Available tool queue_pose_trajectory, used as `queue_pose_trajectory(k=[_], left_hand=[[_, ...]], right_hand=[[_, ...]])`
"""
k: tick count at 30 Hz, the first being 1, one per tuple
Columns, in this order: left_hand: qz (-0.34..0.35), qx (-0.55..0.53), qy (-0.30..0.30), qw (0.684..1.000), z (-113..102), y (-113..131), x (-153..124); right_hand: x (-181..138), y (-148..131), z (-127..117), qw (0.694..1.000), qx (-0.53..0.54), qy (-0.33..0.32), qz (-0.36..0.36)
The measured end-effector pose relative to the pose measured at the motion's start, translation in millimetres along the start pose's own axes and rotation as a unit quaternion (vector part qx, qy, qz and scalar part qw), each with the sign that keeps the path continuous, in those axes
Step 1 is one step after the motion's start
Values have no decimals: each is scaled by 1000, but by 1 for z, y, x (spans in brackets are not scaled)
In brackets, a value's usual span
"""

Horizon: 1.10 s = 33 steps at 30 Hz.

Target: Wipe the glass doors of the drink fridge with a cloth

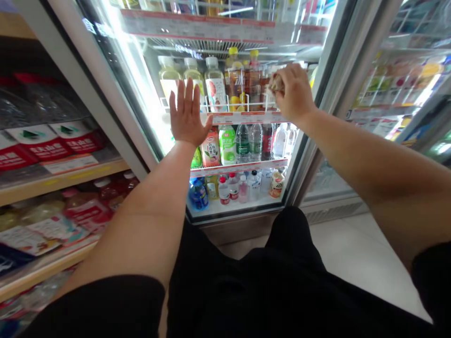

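My left hand [188, 115] is open, fingers spread and pressed flat on the glass door [148, 94] of a drinks fridge. My right hand [294, 91] is closed around a crumpled cloth [276, 83] held against the same glass, near its right edge. Behind the glass stand rows of bottles [225, 87] on white wire shelves, with more bottles [243, 143] on the shelf below and small ones [232, 188] at the bottom.
An open wooden shelf unit [63, 176] with red packs and bottled drinks stands at the left. A second fridge door [398, 84] is at the right. The pale floor [352, 253] lies below it. My dark clothing fills the lower frame.
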<state>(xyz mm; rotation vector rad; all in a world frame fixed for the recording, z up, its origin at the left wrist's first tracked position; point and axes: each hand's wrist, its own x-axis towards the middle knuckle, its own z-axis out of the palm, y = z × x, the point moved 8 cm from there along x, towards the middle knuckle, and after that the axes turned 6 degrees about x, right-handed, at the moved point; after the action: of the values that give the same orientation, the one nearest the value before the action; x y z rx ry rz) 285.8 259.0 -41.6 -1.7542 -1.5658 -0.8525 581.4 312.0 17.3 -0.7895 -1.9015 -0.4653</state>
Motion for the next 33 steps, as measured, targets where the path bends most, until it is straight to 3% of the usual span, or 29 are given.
queue_pose_trajectory(k=[4, 9, 11, 16, 22, 28, 33], left_hand=[[3, 5, 12, 1000, -1, 0, -1], [2, -4, 4, 1000, 1, -1, -1], [2, -19, 5, 1000, 0, -1, -1], [11, -32, 21, 999, -1, -1, -2], [31, -12, 51, 998, 2, -4, 1], [35, -35, 47, 998, 0, -3, 0], [34, -25, 47, 998, -1, -2, 0]], right_hand=[[-11, -35, 26, 991, 16, -97, -86], [12, -39, 12, 999, -15, -13, -28], [11, -46, 15, 999, -24, -12, -22], [-4, -83, 41, 983, -20, -137, -124], [26, -87, 22, 998, -16, -46, -39], [26, -118, 43, 983, -47, -114, -135], [45, -115, 29, 995, -52, -44, -68]])
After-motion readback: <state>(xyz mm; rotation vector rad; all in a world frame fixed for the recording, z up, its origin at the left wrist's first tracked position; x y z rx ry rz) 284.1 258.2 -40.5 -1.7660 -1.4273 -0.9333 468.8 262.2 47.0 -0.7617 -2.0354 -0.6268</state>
